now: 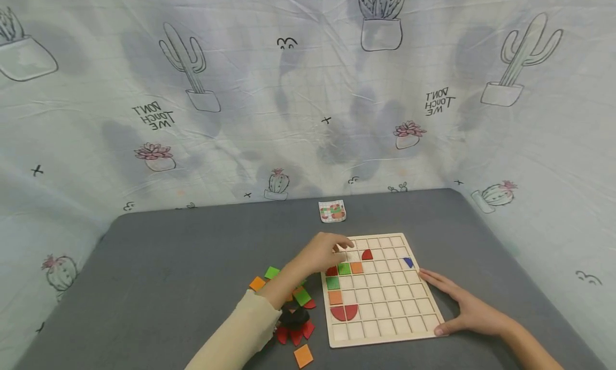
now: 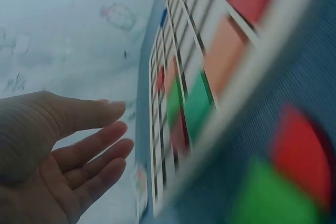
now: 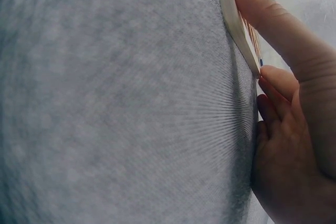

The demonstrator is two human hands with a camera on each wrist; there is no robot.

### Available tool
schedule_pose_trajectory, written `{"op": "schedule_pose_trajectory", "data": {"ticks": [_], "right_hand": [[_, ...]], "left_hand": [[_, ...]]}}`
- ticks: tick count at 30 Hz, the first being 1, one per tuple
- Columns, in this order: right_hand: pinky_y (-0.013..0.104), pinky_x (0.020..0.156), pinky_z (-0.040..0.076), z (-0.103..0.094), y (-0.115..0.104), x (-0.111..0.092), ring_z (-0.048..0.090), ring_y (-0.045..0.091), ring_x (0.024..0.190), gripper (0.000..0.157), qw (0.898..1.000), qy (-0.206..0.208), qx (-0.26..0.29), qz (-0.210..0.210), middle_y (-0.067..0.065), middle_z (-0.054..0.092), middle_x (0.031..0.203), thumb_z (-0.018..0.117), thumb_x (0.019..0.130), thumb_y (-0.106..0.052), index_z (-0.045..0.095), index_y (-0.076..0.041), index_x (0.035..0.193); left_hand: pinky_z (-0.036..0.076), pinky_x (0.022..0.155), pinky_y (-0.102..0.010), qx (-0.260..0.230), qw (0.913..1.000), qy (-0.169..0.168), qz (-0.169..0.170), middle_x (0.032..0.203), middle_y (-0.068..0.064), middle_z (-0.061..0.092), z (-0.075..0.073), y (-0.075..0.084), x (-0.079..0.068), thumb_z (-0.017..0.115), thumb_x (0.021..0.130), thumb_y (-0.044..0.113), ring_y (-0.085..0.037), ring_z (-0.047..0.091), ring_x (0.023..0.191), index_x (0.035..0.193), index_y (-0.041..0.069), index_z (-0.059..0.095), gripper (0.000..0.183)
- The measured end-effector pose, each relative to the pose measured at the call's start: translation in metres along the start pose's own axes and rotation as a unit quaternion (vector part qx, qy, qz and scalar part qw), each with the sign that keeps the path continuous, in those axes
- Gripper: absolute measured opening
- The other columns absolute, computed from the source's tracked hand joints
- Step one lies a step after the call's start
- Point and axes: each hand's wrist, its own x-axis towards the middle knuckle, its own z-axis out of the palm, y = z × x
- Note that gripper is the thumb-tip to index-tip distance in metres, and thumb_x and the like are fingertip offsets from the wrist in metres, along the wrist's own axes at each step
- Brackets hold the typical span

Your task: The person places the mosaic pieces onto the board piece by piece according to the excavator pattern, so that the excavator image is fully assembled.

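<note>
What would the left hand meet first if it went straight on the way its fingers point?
Probably the board: the left hand angles down toward the board's far-left cells. Depth is hard to judge; if it skims over the surface, the red quarter-circle lies roughly in line.

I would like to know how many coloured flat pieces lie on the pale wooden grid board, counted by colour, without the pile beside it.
Red flat pieces, three showing a curved edge: 4
Green square flat pieces: 2
Orange square flat pieces: 2
Blue roughly triangular flat piece: 1
Total: 9
</note>
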Motion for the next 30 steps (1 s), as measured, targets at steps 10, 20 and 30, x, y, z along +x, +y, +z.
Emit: {"op": "schedule_pose_trajectory", "data": {"ticks": [10, 20, 30], "right_hand": [[0.010, 0.090, 0.021, -0.002, -0.002, 0.001, 0.011, -0.017, 0.129, 0.101, 1.000, -0.006, 0.001, 0.001, 0.012, 0.023, 0.150, 0.083, 0.064, -0.023, 0.025, -0.011, 0.146], [0.008, 0.090, 0.019, 0.000, -0.004, 0.000, 0.011, -0.017, 0.129, 0.101, 1.000, -0.003, -0.001, 0.002, 0.010, 0.024, 0.150, 0.083, 0.063, -0.024, 0.026, -0.012, 0.146], [0.010, 0.090, 0.020, 0.000, -0.006, 0.000, 0.012, -0.018, 0.128, 0.101, 1.000, 0.001, -0.005, 0.004, 0.009, 0.025, 0.150, 0.083, 0.063, -0.023, 0.027, -0.011, 0.146]], "left_hand": [[0.050, 0.076, -0.030, -0.025, 0.9985, 0.045, -0.017, 0.108, -0.006, 0.066, -0.039, -0.064, -0.079, 0.068, 0.082, 0.006, -0.018, 0.061, 0.088, 0.113, 0.009, 0.064, 0.032], [0.049, 0.075, -0.026, -0.049, 0.9973, 0.052, -0.017, 0.107, -0.001, 0.066, -0.041, -0.100, -0.117, 0.065, 0.084, 0.007, -0.018, 0.060, 0.094, 0.113, 0.012, 0.065, 0.029], [0.050, 0.073, -0.026, -0.020, 0.9962, 0.084, -0.011, 0.103, -0.001, 0.067, -0.037, -0.103, -0.118, 0.066, 0.083, 0.005, -0.015, 0.061, 0.090, 0.109, 0.011, 0.067, 0.027]]}}
